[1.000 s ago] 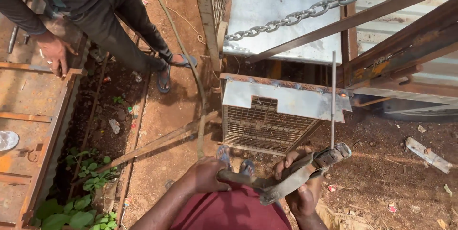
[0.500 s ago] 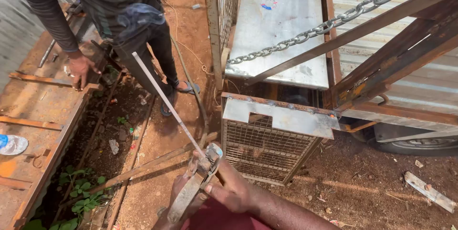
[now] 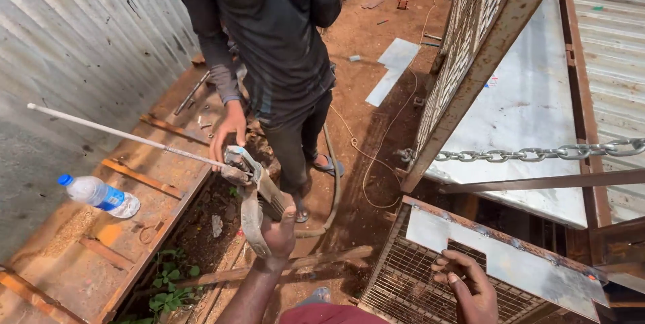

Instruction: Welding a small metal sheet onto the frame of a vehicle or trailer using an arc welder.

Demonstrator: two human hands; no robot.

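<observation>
At the far left a plastic water bottle lay on the rusty metal panel, beside the corrugated wall. Our left hand had its fingers wrapped tight round the electrode holder, which hung over the weedy gap along the panel's right edge with a long white rod clamped in its nose, pointing left across the panel. We judged the rod freshly loaded and unburnt, so the welding seemed not yet begun. Another person's hand hung just above the holder's tip. Further right, our right hand rested on the mesh cage, fingers loosely bent and holding nothing, just beside the notched steel plate lying along its top edge. Red dirt floor, trailing cables, a grille frame and a chain filled the yard.
</observation>
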